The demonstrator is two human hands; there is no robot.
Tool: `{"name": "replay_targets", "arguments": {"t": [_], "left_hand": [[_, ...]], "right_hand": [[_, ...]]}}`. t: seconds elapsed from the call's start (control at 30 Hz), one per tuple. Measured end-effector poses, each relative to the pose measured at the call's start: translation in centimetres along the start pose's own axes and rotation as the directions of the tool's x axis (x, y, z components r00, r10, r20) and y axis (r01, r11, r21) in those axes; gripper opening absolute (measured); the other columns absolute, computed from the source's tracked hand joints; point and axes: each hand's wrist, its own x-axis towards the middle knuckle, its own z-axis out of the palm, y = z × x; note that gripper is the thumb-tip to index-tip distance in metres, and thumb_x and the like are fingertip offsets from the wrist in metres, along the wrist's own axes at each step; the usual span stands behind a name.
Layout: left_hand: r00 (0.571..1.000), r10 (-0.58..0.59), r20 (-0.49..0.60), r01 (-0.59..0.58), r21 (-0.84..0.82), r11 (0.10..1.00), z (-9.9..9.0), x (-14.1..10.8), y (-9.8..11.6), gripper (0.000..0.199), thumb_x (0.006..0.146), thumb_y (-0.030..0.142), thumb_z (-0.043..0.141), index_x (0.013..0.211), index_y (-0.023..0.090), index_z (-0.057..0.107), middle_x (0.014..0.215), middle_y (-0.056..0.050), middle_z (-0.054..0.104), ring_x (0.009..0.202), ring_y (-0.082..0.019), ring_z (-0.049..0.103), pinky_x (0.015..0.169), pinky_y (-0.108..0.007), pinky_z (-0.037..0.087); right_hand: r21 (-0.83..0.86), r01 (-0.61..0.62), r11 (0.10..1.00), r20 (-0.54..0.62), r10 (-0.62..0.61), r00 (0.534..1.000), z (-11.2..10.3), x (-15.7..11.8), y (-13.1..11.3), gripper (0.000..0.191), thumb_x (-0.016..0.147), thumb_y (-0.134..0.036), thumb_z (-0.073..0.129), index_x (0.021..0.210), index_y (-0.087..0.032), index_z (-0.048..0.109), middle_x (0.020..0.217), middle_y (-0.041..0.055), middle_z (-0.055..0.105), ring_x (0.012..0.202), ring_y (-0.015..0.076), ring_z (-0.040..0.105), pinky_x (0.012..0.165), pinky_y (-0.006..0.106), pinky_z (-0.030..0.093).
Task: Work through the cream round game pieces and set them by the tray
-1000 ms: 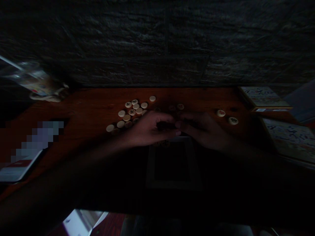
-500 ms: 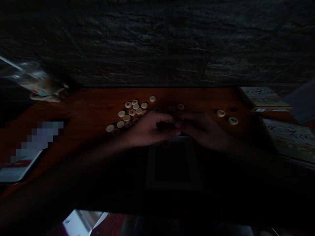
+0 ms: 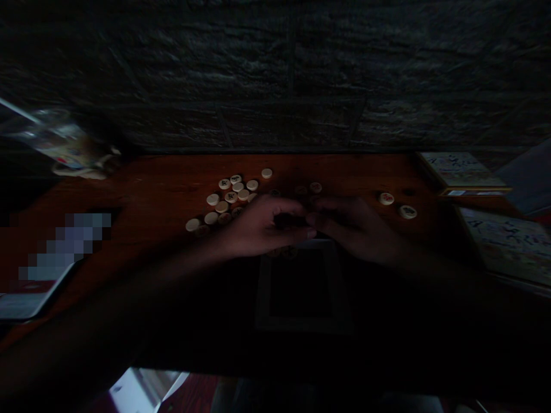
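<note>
Many pale, round, disc-shaped pieces (image 3: 231,197), some marked with dark or red characters, lie loosely clustered on a reddish-brown wooden table (image 3: 172,172), beside and partly behind the bare left hand (image 3: 269,226); one plain pale disc (image 3: 267,173) sits just beyond the cluster. The left hand is curled, its thumb and fingers reaching towards the bare right hand (image 3: 355,226), likewise curled; their tips meet in view over the table's middle (the light is very dim), and I cannot tell whether either pinches a piece.

Just below the fingertips is a flat, rectangular, pale-bordered frame with a dark centre (image 3: 338,287); two shadowed discs (image 3: 290,251) show at its upper left edge. Past the right hand lie a red-marked pale disc (image 3: 386,198) and a black-marked pale disc (image 3: 408,211), near each other; farther right are two flat, rectangular, pale boxes with dark brush-like writing (image 3: 512,241). At far left stands a clear plastic cup with a white straw (image 3: 64,143); behind everything rises a dark, rough, block-patterned wall (image 3: 258,74).
</note>
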Motion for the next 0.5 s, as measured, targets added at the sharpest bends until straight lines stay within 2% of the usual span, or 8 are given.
{"name": "replay_targets", "arguments": {"t": [0.17, 0.5], "left_hand": [[1.000, 0.011, -0.011, -0.011, -0.008, 1.000, 0.03, -0.04, -0.20, 0.017, 0.094, 0.029, 0.075, 0.102, 0.015, 0.076, 0.099, -0.006, 0.080, 0.089, -0.017, 0.074, 0.079, -0.026, 0.057], [1.000, -0.010, 0.010, 0.010, 0.013, 1.000, -0.14, -0.06, -0.08, 0.017, 0.094, 0.029, 0.073, 0.102, 0.014, 0.076, 0.097, -0.005, 0.080, 0.087, -0.016, 0.073, 0.075, -0.024, 0.056]], "right_hand": [[-0.010, 0.000, 1.000, -0.024, -0.001, 1.000, -0.04, -0.05, -0.27, 0.034, 0.099, -0.050, 0.062, 0.085, -0.022, 0.074, 0.081, 0.0028, 0.071, 0.079, 0.0212, 0.066, 0.070, 0.033, 0.050], [0.005, 0.014, 1.000, -0.001, -0.014, 1.000, 0.10, 0.07, 0.10, 0.027, 0.100, -0.040, 0.059, 0.086, -0.020, 0.070, 0.088, 0.0028, 0.074, 0.079, 0.0182, 0.068, 0.071, 0.030, 0.050]]}}
